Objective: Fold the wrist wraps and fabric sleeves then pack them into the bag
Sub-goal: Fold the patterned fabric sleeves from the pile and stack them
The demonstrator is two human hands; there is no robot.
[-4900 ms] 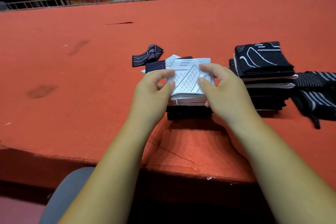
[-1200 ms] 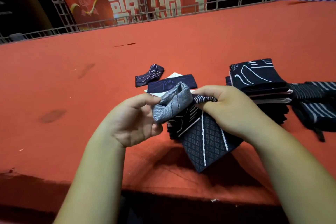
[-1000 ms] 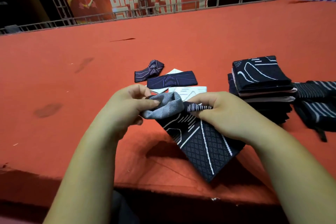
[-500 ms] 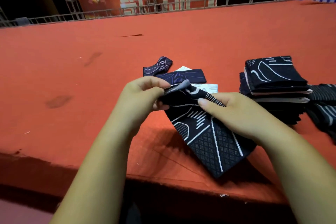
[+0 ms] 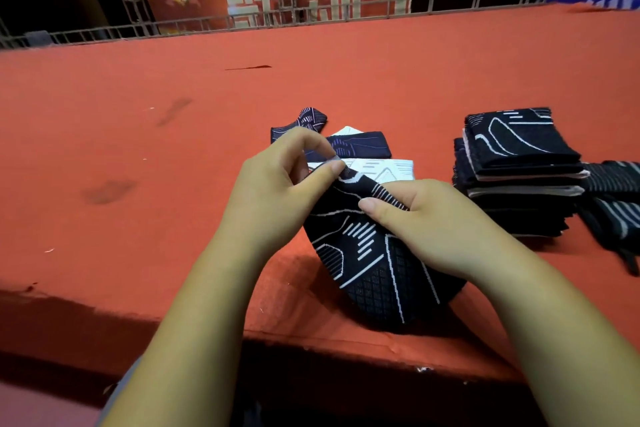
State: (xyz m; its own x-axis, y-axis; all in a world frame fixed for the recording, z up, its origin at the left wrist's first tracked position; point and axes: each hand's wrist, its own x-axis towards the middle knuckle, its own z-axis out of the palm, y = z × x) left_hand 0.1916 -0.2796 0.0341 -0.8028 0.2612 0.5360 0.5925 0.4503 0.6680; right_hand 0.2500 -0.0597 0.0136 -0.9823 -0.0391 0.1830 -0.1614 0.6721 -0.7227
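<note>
Head view: left hand (image 5: 277,184) and right hand (image 5: 426,218) each pinch the sleeve (image 5: 367,260); loose grip could let it slip off the bench (image 5: 138,184).

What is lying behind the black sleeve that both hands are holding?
Behind the black sleeve lie a white folded piece, then a navy band. Hands and sleeve cover whatever lies below them.

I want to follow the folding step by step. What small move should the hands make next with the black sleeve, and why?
Probably lay it flat: both the left hand and right hand pinch the black patterned sleeve at its top edge, and it hangs unfolded over the red table.
</note>
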